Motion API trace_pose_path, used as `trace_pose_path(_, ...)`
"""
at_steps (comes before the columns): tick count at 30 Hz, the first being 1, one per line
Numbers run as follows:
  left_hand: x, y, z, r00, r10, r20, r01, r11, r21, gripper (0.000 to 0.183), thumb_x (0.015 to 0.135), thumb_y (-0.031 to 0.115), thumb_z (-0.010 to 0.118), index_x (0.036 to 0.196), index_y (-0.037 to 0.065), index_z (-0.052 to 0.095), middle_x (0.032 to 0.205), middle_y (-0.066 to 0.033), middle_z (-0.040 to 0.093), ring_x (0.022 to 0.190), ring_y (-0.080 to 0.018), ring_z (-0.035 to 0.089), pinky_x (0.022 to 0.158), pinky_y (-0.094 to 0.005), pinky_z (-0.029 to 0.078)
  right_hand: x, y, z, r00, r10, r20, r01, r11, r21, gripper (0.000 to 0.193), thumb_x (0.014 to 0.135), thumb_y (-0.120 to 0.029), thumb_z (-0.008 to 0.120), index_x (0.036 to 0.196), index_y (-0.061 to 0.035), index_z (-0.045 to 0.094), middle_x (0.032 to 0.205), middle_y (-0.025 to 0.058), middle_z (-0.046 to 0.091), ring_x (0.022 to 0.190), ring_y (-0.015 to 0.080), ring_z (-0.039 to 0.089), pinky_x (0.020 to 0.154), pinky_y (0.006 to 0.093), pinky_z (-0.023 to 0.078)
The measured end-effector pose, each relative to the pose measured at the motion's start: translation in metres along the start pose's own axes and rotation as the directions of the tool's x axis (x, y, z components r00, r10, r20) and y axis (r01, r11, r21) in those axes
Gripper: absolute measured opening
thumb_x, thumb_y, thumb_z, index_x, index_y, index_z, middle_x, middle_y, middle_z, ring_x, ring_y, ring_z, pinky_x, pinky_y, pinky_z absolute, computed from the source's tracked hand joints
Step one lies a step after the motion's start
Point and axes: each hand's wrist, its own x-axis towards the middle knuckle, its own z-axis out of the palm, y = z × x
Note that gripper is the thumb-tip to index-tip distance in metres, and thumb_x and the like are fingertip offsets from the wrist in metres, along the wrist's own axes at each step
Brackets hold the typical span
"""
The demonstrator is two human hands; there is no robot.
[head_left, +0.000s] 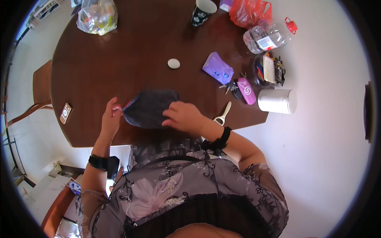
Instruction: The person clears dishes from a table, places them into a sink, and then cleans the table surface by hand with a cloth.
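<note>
A dark grey cloth (pixel 149 109), folded or shaped like a soft pouch, is spread between my hands at the table's near edge. My left hand (pixel 110 118) pinches its left corner, where a bit of pink or red shows between the fingers. From the right, my right hand (pixel 187 117) bends its fingers and thumb onto the cloth's right edge, gripping it. Beyond the cloth lies a white, egg-shaped object (pixel 173 63). Close to my right forearm is a cream-handled peeler (pixel 224 114), partly hidden by the arm.
Right of the cloth are a purple tissue pack (pixel 218 68), keys (pixel 229 86), a pink case (pixel 246 91) and a white canister (pixel 277 101). Farther back stand a large clear bottle (pixel 268 36), a red bag (pixel 250 12) and a patterned cup (pixel 203 12). A remote (pixel 65 113) lies left.
</note>
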Motion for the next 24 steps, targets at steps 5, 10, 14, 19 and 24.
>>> trace_pose_path(5,-0.007,0.012,0.048,0.926,0.368,0.08,-0.356,0.784,0.508,0.056,0.091,0.029,0.061,0.14,0.009,0.044,0.148,-0.0179,0.037,0.136,-0.0358,0.036,0.109,-0.0474,0.03,-0.023,0.079,0.002,0.911,0.245,-0.333,-0.274,0.961,-0.043,0.04,0.08,-0.03,0.071,0.11,-0.0068,0.06,0.109,0.0147,0.059,0.104,0.0356,0.056,0.09,0.0447,0.045)
trace_pose_path(10,0.003,0.011,0.105,0.766,0.481,0.426,-0.619,0.37,0.693,0.073,0.081,0.048,0.066,0.143,0.017,0.043,0.156,-0.0146,0.024,0.144,-0.0408,0.015,0.114,-0.0584,0.009,-0.039,0.151,-0.027,0.749,0.448,-0.488,-0.613,0.747,-0.257,0.092,0.071,-0.044,0.078,0.145,-0.0084,0.035,0.146,0.0243,0.034,0.134,0.0447,0.032,0.108,0.0544,0.027)
trace_pose_path(14,0.015,0.003,0.118,0.693,0.445,0.568,-0.707,0.267,0.655,0.076,0.079,0.056,0.063,0.143,0.02,0.045,0.156,-0.0142,0.024,0.145,-0.0407,0.014,0.113,-0.0623,0.007,-0.034,0.177,-0.036,0.739,0.51,-0.439,-0.667,0.644,-0.375,0.1,0.066,-0.048,0.08,0.146,-0.0105,0.033,0.147,0.0242,0.033,0.138,0.0435,0.028,0.111,0.0566,0.023)
trace_pose_path(19,0.033,0.009,0.129,0.671,0.436,0.6,-0.73,0.244,0.639,0.081,0.079,0.062,0.058,0.143,0.017,0.042,0.155,-0.0167,0.024,0.144,-0.0402,0.016,0.114,-0.0598,0.009,-0.016,0.195,-0.036,0.766,0.525,-0.371,-0.64,0.678,-0.363,0.102,0.065,-0.05,0.08,0.146,-0.0097,0.033,0.148,0.0235,0.032,0.14,0.0422,0.025,0.113,0.0557,0.02)
trace_pose_path(24,0.058,0.013,0.153,0.627,0.478,0.615,-0.773,0.287,0.565,0.083,0.081,0.064,0.056,0.144,0.012,0.04,0.154,-0.0184,0.025,0.144,-0.0392,0.018,0.115,-0.057,0.011,0.005,0.179,-0.056,0.761,0.544,-0.354,-0.647,0.679,-0.346,0.096,0.072,-0.054,0.073,0.144,-0.0037,0.034,0.146,0.024,0.035,0.14,0.0401,0.027,0.113,0.0534,0.02)
